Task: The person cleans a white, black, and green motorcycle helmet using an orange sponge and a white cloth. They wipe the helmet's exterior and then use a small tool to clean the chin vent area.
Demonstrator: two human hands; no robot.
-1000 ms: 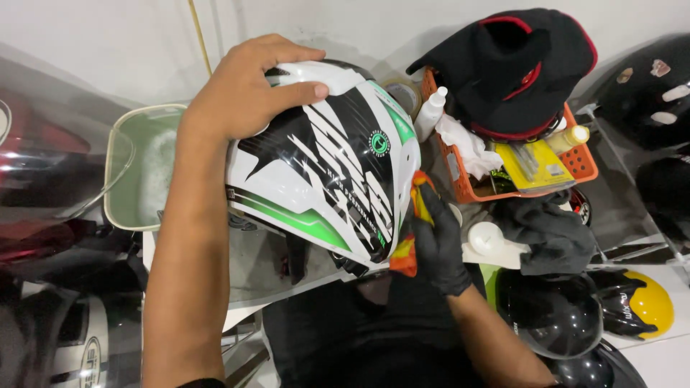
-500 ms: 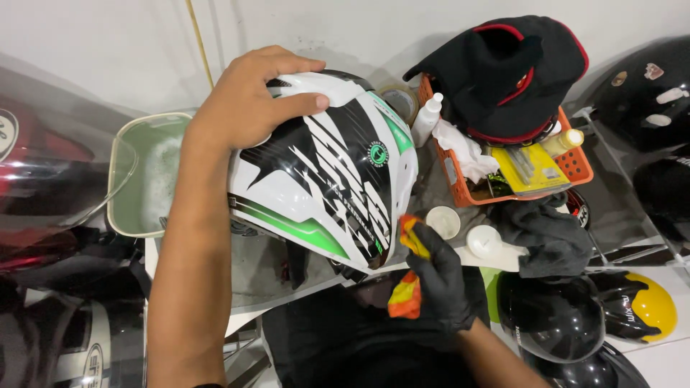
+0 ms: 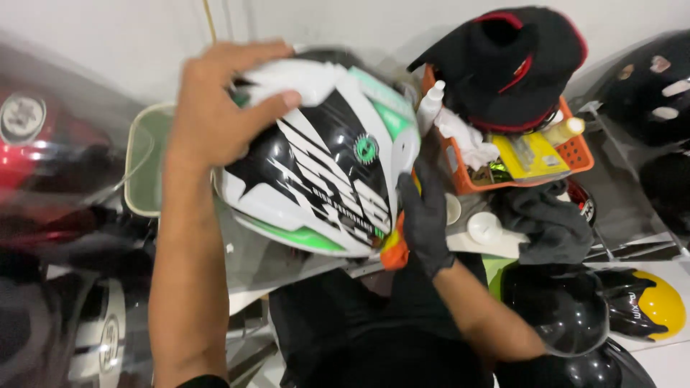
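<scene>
The left hand [image 3: 215, 115] and forearm are bare, with a dark sleeve edge just showing near the elbow; the right hand [image 3: 425, 215] wears a black glove, seemingly thin fabric, its forearm bare

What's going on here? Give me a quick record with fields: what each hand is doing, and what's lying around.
left hand: bare, gripping the top of the helmet, white, black and green
right hand: in a black glove, pressing an orange cloth to the helmet's side
behind: orange basket with bottles, black cap on top
nearby: grey rag, yellow and black helmet
</scene>
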